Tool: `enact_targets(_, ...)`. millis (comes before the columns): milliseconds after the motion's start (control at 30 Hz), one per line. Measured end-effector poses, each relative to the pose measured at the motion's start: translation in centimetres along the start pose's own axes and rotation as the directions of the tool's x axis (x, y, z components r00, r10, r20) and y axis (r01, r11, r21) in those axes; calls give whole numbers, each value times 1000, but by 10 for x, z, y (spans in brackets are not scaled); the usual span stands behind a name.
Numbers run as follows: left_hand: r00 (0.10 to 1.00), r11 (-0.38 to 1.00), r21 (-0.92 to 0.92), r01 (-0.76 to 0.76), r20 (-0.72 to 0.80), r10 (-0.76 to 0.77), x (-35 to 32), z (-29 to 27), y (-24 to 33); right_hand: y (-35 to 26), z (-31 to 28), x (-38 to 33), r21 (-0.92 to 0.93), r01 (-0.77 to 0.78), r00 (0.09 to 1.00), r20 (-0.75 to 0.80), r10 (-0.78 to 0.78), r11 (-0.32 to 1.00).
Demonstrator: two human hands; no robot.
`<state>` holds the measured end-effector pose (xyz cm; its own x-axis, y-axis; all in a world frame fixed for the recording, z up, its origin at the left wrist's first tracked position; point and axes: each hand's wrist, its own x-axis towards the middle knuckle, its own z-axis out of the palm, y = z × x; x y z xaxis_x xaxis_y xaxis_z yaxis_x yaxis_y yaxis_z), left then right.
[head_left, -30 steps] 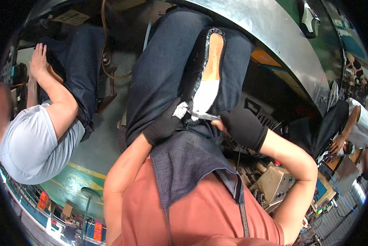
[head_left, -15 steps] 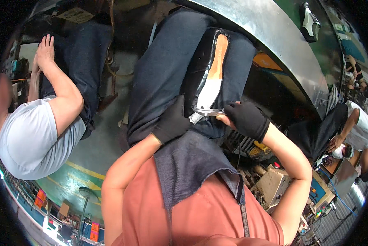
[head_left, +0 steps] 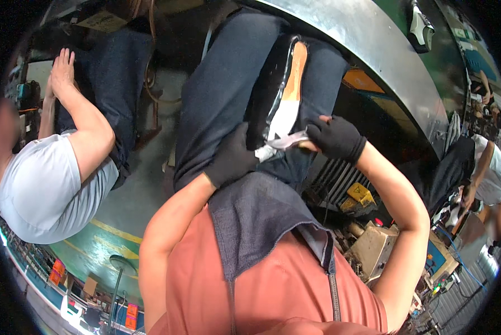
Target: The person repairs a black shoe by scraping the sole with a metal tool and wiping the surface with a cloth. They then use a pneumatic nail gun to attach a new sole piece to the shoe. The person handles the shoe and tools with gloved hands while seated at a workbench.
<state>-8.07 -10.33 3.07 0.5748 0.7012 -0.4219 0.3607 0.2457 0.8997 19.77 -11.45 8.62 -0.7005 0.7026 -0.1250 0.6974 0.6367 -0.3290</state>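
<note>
Across my lap lies a long black shoe upper, sole side up, its brown and white insole (head_left: 291, 92) showing inside a shiny black edge. My left hand (head_left: 232, 156), in a black half-finger glove, is closed on the near end, where crumpled white material (head_left: 264, 153) sticks out. In my right hand (head_left: 335, 139), gloved the same way, are silver metal pincers (head_left: 288, 140). Their jaws reach over the near end of the insole, close to my left fingers. Whether the jaws grip the edge is hard to see.
A curved metal bench edge (head_left: 351, 33) runs ahead and to the right, with a black and white shoe (head_left: 421, 30) beyond it. Someone in a light shirt (head_left: 49, 190) sits close on my left. Machinery (head_left: 373, 245) stands by my right elbow; other people work farther right.
My right hand has moved slightly up, and the pincers have turned to a steeper slant over the near end. My left hand still holds the shoe there.
</note>
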Motion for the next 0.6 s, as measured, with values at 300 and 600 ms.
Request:
enact_targets(300, 982, 941, -329, 83, 188, -21, 0, -16, 33, 13, 16, 2, -26, -29, 999, 21, 29, 999)
enact_targets(600, 990, 953, -295, -64, 98, 97, 5, -7, 5, 4, 1, 11, 8, -56, 998, -23, 56, 998)
